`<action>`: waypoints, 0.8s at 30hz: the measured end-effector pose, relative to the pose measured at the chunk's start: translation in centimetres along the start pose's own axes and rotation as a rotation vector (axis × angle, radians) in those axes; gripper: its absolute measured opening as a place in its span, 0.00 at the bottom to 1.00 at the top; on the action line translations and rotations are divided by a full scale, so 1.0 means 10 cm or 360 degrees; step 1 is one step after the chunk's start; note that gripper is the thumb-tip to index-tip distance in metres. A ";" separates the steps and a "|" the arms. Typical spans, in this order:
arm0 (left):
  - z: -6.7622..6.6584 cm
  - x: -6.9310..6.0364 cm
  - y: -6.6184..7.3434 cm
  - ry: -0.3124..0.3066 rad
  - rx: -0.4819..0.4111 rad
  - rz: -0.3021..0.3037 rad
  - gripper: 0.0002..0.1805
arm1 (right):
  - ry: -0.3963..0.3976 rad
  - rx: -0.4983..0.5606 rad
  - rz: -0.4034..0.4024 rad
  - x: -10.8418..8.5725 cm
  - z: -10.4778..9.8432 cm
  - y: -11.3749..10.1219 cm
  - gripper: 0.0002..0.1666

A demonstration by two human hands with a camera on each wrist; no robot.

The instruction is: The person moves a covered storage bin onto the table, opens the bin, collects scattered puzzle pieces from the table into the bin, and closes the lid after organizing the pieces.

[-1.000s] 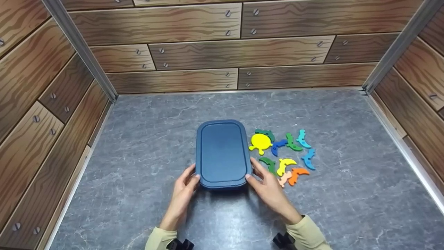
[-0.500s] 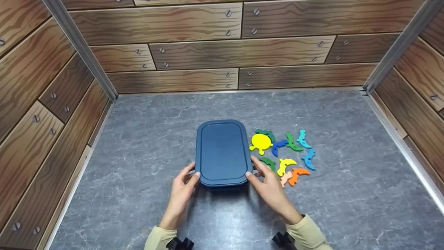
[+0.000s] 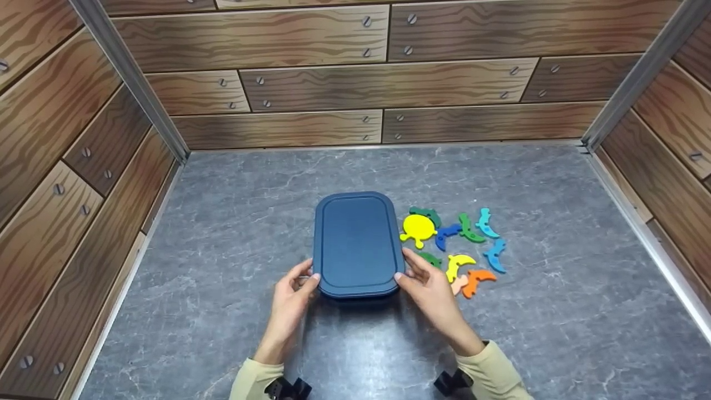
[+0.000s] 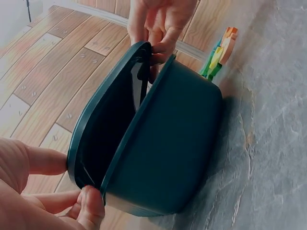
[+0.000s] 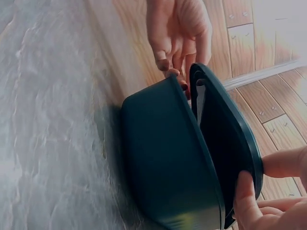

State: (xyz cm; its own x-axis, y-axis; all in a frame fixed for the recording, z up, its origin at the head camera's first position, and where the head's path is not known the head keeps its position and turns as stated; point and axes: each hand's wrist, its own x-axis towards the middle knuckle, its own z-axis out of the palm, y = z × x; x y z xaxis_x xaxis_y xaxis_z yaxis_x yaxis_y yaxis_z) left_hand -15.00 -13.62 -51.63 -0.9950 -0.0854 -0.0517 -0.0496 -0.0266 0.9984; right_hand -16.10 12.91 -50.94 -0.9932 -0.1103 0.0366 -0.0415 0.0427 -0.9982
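I see the left hand [image 3: 290,303] and right hand [image 3: 436,294] each pinching the lid [image 3: 360,244], near end raised off the box [image 4: 165,139] (tilted, I note). Bright pieces [image 3: 419,228] lie beside it

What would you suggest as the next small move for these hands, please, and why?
I'd probably raise the lid clear of the box: the left hand and right hand pinch the lid near its front corners, and both wrist views show a gap between lid and box there.
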 end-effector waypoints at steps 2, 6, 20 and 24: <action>0.00 0.01 0.00 -0.0008 -0.0062 -0.0032 0.27 | 0.0004 0.0011 0.0002 0.01 -0.01 0.00 0.36; -0.01 0.04 0.00 -0.0025 -0.0165 -0.0073 0.27 | 0.0006 0.0033 0.0028 0.02 -0.02 0.01 0.35; -0.13 0.08 0.02 -0.0136 -0.0331 -0.0152 0.32 | 0.0014 -0.0073 0.0040 0.02 -0.05 0.04 0.33; -0.16 0.08 0.01 -0.0154 -0.0303 -0.0160 0.32 | -0.0001 -0.0118 0.0038 0.02 -0.06 0.04 0.33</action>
State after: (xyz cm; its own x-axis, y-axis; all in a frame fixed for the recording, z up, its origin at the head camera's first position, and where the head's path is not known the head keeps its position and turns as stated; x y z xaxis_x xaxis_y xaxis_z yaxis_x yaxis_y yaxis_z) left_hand -15.64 -15.23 -51.57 -0.9900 0.0230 -0.1389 -0.1405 -0.2185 0.9657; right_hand -16.42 13.50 -51.29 -0.9940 -0.1090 0.0129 -0.0259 0.1189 -0.9926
